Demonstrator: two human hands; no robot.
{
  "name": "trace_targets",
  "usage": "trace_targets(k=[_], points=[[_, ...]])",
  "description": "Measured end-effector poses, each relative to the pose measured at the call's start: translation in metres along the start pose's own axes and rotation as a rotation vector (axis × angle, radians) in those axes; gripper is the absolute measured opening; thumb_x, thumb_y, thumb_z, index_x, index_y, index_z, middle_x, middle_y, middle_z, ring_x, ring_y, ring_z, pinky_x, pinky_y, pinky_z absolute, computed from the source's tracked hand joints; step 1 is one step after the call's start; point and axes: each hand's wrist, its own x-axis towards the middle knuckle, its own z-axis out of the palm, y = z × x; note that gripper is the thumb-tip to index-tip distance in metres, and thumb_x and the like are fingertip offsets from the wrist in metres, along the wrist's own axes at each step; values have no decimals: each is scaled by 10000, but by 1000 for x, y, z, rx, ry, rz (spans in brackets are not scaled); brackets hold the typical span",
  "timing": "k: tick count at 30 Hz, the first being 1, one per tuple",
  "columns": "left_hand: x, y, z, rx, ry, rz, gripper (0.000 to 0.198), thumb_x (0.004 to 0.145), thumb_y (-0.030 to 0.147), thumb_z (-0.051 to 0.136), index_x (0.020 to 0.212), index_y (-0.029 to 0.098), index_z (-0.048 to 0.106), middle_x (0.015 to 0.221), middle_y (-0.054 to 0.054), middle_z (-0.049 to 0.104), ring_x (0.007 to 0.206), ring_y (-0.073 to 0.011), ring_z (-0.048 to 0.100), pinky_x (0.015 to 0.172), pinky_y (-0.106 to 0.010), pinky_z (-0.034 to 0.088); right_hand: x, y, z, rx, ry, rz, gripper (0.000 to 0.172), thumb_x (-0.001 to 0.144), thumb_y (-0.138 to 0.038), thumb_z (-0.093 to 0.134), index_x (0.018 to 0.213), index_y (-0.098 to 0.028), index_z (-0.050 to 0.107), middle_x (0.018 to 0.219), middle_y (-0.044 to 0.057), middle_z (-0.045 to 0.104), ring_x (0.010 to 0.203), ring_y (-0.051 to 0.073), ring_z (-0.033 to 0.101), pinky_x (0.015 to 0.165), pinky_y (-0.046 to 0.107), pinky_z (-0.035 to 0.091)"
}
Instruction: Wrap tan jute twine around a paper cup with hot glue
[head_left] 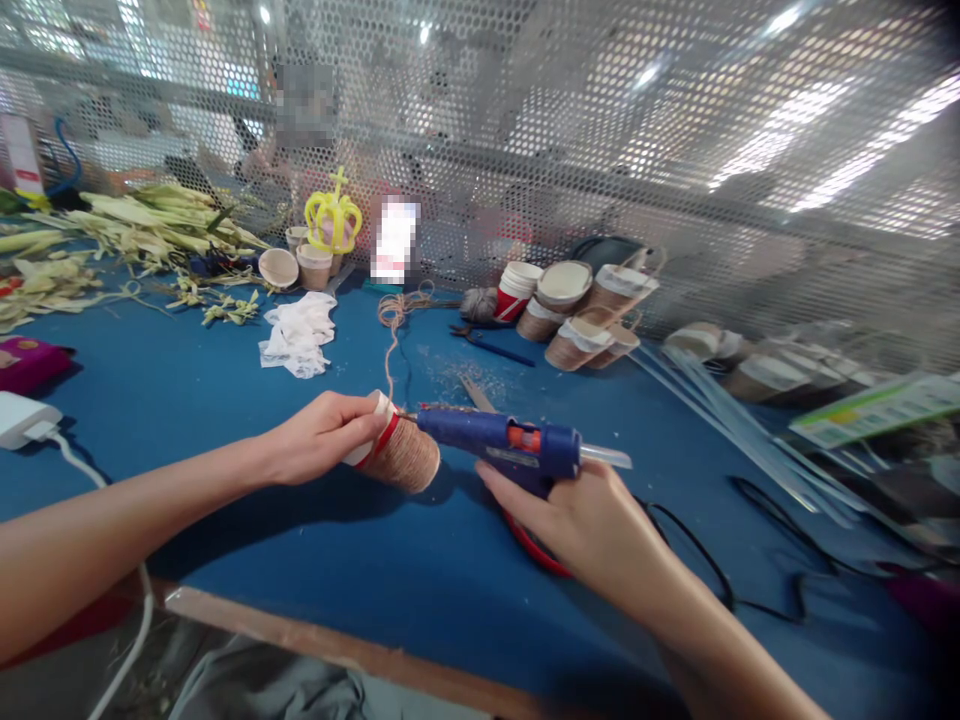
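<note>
My left hand [330, 435] is closed around the rim end of a small cup [401, 455], tilted on its side above the table. Brown twine covers most of the cup, with a red and white band bare near the rim. From the cup a loose strand of twine [391, 350] runs back to a tangled coil. My right hand [577, 520] grips a blue hot glue gun [487, 440], a clear glue stick poking from its back end. The gun's nozzle meets or nearly meets the cup by the red band. Scissors [536, 550] with red handles lie partly hidden beneath the gun.
Several twine-wrapped cups [577, 340] stand at the back right, near clear glue sticks [742, 440]. A crumpled white cloth [298, 335], a yellow crown-shaped piece [333, 222] and pale husks [157, 225] lie back left. A black cable [697, 550] crosses the right side. Perforated metal mesh [480, 130] closes off the back.
</note>
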Motion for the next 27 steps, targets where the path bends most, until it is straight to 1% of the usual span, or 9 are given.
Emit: trace_targets(k=[5,8,13,16,19,21,23,25,27], points=[[0,0,0,15,-13,3,380,874,379,340,907,118,613,868,-50,656,840,-186,577,743,-265,455,1,4,4,47,-13,36,184,786,-247,450,695,-178,594,477,-18,502,422,118,468,452,226,417],[0,0,0,30,-11,11,378,875,375,337,925,126,617,889,-45,657,830,-177,576,733,-256,456,-2,6,6,38,-22,86,216,793,-285,456,646,-180,574,460,-25,484,401,113,444,425,229,399],[0,0,-1,48,-13,22,375,871,376,340,933,135,620,886,-36,655,809,-170,572,717,-246,452,-6,7,6,-9,-43,91,252,793,-303,448,605,-188,569,417,-28,446,377,113,415,368,230,346],[-1,0,-1,43,-12,14,372,871,370,339,902,128,619,878,-39,653,795,-167,571,715,-245,447,-4,12,6,-36,-45,61,244,782,-317,459,599,-197,568,447,-15,487,415,123,450,379,230,350],[-1,0,0,34,-17,8,368,871,363,340,876,119,616,864,-42,652,806,-173,573,733,-253,443,-2,15,6,-46,-65,19,185,755,-302,480,703,-198,624,426,-35,461,403,124,437,401,236,359],[-1,0,1,28,-15,3,369,871,363,341,876,116,615,852,-42,653,811,-177,575,736,-255,443,-2,15,6,-49,-63,47,213,770,-306,465,702,-182,624,400,-40,436,371,116,405,374,232,341],[0,0,1,27,-16,5,370,870,364,343,892,117,617,854,-40,655,802,-175,577,722,-249,446,-4,14,6,-61,-65,56,260,791,-311,438,648,-177,607,409,-26,458,366,113,403,359,229,334],[0,0,0,39,-14,13,372,870,361,343,908,119,622,867,-37,658,789,-169,576,708,-239,446,-6,12,5,-65,-76,3,248,776,-308,444,651,-185,619,434,-13,492,384,122,429,377,236,351],[0,0,0,56,-11,26,372,870,356,345,919,122,629,881,-31,660,783,-164,575,710,-233,442,-9,9,3,-51,-79,-44,219,763,-302,450,709,-195,634,445,-15,502,389,128,440,401,244,375]])
